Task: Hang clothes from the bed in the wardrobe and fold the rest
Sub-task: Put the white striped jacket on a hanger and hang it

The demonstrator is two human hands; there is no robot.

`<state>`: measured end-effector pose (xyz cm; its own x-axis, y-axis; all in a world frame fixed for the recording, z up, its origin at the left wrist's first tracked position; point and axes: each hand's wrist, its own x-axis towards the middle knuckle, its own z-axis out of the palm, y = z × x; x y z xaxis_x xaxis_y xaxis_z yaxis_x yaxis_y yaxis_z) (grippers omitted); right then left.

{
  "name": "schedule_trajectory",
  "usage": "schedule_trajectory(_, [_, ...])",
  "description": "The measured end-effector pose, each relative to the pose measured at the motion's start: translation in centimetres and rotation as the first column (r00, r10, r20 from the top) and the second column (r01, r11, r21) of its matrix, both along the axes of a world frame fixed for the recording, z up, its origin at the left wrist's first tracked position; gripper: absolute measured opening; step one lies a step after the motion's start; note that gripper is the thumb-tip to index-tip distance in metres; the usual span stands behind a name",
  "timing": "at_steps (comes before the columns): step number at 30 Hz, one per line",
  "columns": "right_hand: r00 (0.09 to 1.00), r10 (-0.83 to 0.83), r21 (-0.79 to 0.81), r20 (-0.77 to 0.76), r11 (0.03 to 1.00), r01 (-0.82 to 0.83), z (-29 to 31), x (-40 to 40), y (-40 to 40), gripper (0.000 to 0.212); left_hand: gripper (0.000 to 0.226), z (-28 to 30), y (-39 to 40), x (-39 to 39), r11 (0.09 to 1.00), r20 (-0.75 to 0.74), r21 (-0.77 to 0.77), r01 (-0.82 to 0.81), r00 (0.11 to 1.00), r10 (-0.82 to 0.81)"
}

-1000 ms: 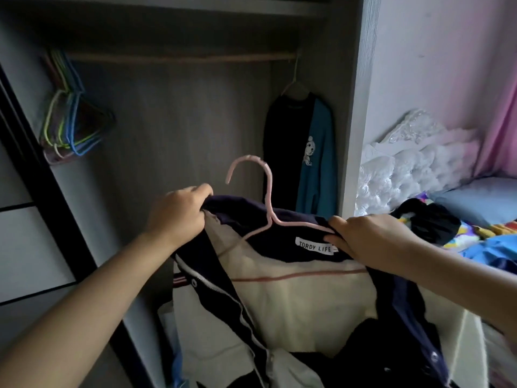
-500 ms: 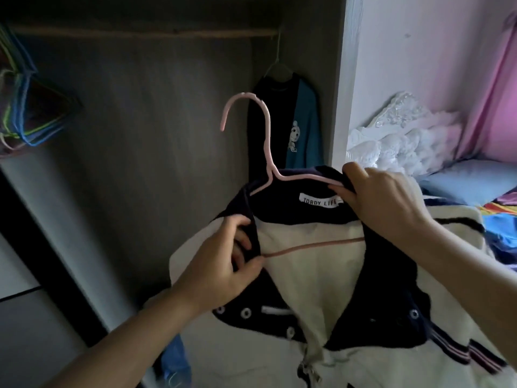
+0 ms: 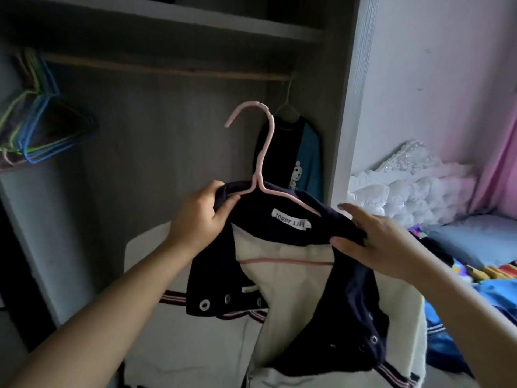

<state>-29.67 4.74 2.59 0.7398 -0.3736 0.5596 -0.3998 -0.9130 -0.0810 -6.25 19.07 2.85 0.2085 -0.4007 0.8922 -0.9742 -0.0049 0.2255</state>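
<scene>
A bunch of empty coloured hangers [image 3: 36, 127] was bunched up at the left end of the wardrobe rail [image 3: 167, 67], blue and green ones mostly. The left hand [image 3: 200, 217] was curled round the left side of the dark collar, so the cream and navy jacket [image 3: 293, 289] was gripped there along with the left shoulder of the pink hanger [image 3: 258, 152]. The jacket was held up in front of the open wardrobe [image 3: 173, 152], below the rail, with the hanger hook pointing up and not hooked on anything. A white label [image 3: 291, 221] was showing inside the collar. Behind it, a black and teal top [image 3: 296, 161] was hung at the right end of the rail. The right hand [image 3: 375, 242] was laid on the right side of the collar, fingers mostly straight and thumb tucked under the fabric, so it was lightly pinched. Further right, the bed [image 3: 475, 247] was piled with colourful clothes [image 3: 481, 281], just beside a white headboard [image 3: 414, 180].
</scene>
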Motion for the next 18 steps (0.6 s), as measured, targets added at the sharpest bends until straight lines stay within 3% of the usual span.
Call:
schedule_trajectory(2, [1.0,0.003,-0.031,-0.03,1.0,-0.004,-0.4,-0.6,-2.4,0.07,0.045,0.5,-0.2,0.7,0.999,0.009,-0.02,-0.026,1.0,0.026])
schedule_trajectory(5, [0.999,-0.049,-0.174,0.004,0.984,0.049,-1.7,0.3,-3.8,0.036,0.044,-0.1,-0.6,1.2,0.998,0.038,0.029,-0.061,0.997,0.06])
schedule_trajectory(8, [0.996,-0.081,-0.285,0.041,0.954,0.089,-1.3,2.9,-2.9,0.038,0.041,-0.8,-1.4,2.1,0.989,0.051,0.081,-0.124,0.991,0.121])
schedule_trajectory(12, [0.98,-0.037,-0.357,0.197,0.928,0.107,-0.5,7.0,-3.7,0.048,0.022,-0.8,-2.6,4.1,0.984,0.05,0.101,-0.147,0.989,0.142])
schedule_trajectory(15, [0.979,-0.015,-0.352,0.203,0.932,0.087,0.3,10.2,-5.2,0.047,0.041,-0.2,-4.0,7.1,0.993,0.003,0.077,-0.087,0.996,0.087])
schedule_trajectory(18, [0.979,-0.096,-0.305,0.182,0.941,0.149,3.1,13.4,-6.5,0.043,0.055,1.0,-5.4,12.3,0.987,0.006,-0.006,-0.161,0.987,0.161])
